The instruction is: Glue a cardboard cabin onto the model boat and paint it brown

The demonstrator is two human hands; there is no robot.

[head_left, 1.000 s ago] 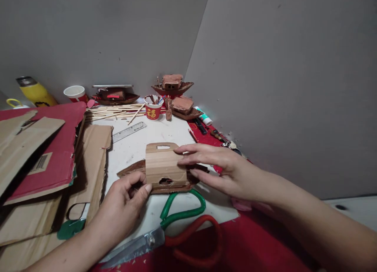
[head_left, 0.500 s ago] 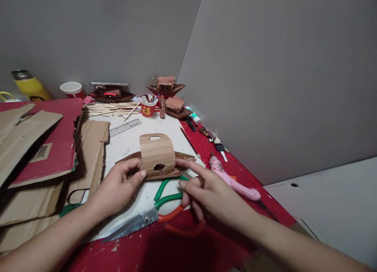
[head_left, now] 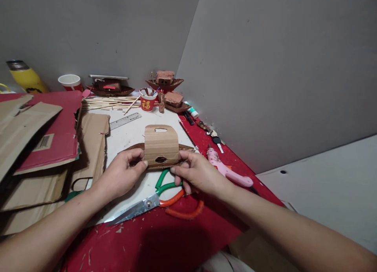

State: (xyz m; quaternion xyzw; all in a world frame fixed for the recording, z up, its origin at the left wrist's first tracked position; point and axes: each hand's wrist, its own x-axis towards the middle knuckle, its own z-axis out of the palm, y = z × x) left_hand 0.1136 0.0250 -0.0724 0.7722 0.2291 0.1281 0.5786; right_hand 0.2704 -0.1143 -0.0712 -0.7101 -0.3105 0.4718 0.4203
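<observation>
A curved piece of tan cardboard (head_left: 161,142) with two cut-out holes arches over a brown model boat hull (head_left: 185,147), whose pointed ends show on both sides. My left hand (head_left: 125,171) pinches the cardboard's lower left edge between thumb and fingers. At the lower right edge, my right hand (head_left: 196,170) has its thumb and forefinger closed on the cardboard. Scissors (head_left: 149,202) with green and orange handles lie just below, partly under my right fingers.
Cardboard sheets (head_left: 91,146) are stacked at the left. A pink glue gun (head_left: 232,175) and keys (head_left: 216,139) lie right. Behind are a ruler (head_left: 125,121), wooden sticks (head_left: 112,103), a red cup (head_left: 147,101), finished model boats (head_left: 165,80) and a yellow bottle (head_left: 26,77).
The cardboard piece has shifted slightly right over the hull. My right forefinger, stretched out before, is now bent and closed with the thumb at its edge. The view has tilted down slightly.
</observation>
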